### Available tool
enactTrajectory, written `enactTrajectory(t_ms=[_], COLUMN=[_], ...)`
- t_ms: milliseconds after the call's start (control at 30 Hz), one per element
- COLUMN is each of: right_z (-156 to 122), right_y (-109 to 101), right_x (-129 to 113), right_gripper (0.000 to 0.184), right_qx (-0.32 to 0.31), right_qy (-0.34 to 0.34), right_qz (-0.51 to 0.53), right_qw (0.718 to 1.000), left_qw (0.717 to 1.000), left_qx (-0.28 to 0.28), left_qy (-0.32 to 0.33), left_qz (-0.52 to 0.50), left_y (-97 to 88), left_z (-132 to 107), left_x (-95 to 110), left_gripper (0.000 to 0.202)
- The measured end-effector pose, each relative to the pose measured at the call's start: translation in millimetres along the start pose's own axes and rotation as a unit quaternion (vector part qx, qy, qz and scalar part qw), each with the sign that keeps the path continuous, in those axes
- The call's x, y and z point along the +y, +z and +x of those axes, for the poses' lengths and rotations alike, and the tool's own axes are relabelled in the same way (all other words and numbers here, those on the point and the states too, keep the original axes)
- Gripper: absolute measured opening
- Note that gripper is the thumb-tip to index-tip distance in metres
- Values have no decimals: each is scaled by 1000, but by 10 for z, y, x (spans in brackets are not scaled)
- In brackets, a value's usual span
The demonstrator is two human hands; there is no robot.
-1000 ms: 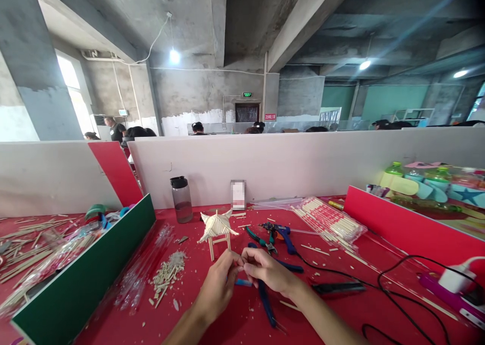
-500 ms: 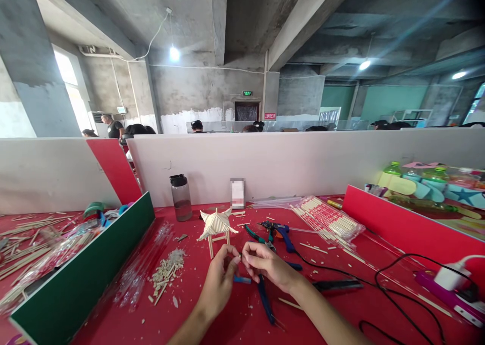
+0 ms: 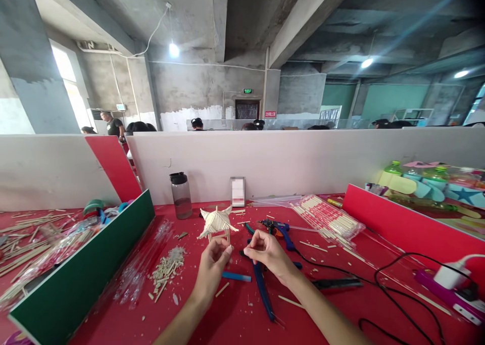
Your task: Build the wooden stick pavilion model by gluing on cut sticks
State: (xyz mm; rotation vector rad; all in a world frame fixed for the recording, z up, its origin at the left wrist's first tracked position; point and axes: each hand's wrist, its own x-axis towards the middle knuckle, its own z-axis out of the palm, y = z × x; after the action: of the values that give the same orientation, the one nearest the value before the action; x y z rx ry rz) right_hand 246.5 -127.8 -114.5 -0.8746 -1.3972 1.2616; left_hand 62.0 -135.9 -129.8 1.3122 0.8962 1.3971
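My left hand (image 3: 210,270) and my right hand (image 3: 268,254) hover close together over the red table (image 3: 235,319), a small gap between their fingertips. Both are closed in a pinch, and whatever they hold is too small to make out. Just beyond my left fingertips stands a small pavilion model (image 3: 216,222) made of pale sticks. Blue-handled pliers (image 3: 262,286) lie under my right hand. A short blue piece (image 3: 236,276) and a loose stick (image 3: 222,289) lie on the table below my left fingers.
A blue glue gun (image 3: 279,229), a bag of sticks (image 3: 326,219) and a dark bottle (image 3: 181,195) lie behind. Cut stick bits (image 3: 167,271) are piled at left by a green divider (image 3: 79,277). A red divider (image 3: 409,230), black cable (image 3: 382,279) and power strip (image 3: 452,288) sit at right.
My hands have risen toward the pavilion and drawn slightly apart. A loose stick now lies on the table below my left hand. The view has tilted up a little.
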Motion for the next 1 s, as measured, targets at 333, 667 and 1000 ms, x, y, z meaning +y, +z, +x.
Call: enactTrajectory(t_ms=[333, 667, 1000], right_z=[62, 193, 338], right_y=[-28, -83, 287], right_x=[132, 21, -132], right_gripper=[32, 25, 16], right_qx=[-23, -6, 73], right_qy=[-20, -69, -153], right_qz=[-26, -260, -447], right_qw=[999, 963, 879], left_qw=[998, 997, 995], left_qx=[19, 37, 52], left_qy=[-44, -52, -61], left_qz=[-41, -43, -58], left_y=[1, -85, -98], left_z=[22, 89, 102], left_x=[-108, -115, -106], left_gripper=[37, 40, 41])
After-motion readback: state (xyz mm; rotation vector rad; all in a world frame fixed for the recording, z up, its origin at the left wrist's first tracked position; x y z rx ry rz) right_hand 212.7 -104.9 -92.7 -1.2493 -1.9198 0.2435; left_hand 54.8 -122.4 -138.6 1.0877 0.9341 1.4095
